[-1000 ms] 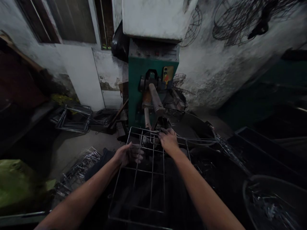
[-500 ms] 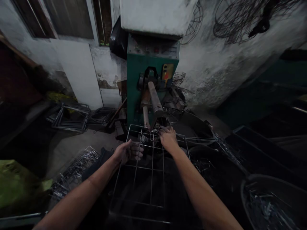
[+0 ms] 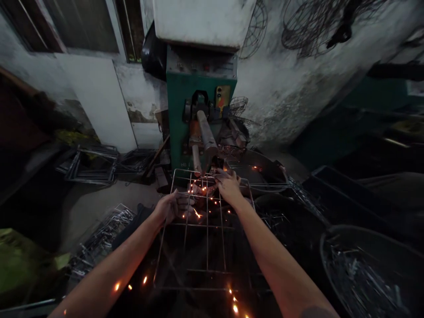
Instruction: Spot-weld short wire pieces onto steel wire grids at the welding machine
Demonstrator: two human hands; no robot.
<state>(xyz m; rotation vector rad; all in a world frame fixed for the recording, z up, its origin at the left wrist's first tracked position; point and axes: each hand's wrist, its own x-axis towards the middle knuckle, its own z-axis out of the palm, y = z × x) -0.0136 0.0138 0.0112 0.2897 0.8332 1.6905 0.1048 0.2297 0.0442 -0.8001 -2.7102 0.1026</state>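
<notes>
A rectangular wire grid frame (image 3: 206,247) lies flat in front of me, its far edge under the electrode arms (image 3: 206,137) of a green spot-welding machine (image 3: 198,95). My left hand (image 3: 170,206) grips the frame's left side, fingers wrapped round the wire. Near the weld point at the frame's far edge, my right hand (image 3: 227,185) is closed on a wire. Orange sparks (image 3: 195,192) fly from the weld point and scatter over the frame and my forearms.
Stacks of finished wire frames (image 3: 96,161) lie on the floor at left, with more wire parts (image 3: 102,240) nearer. Dark round tubs (image 3: 367,269) of small metal pieces stand at right. Round wire guards (image 3: 308,26) hang on the wall.
Sparks have burst out at the weld point where there were none before. Both hands keep their grip on the frame; the view has shifted slightly right.
</notes>
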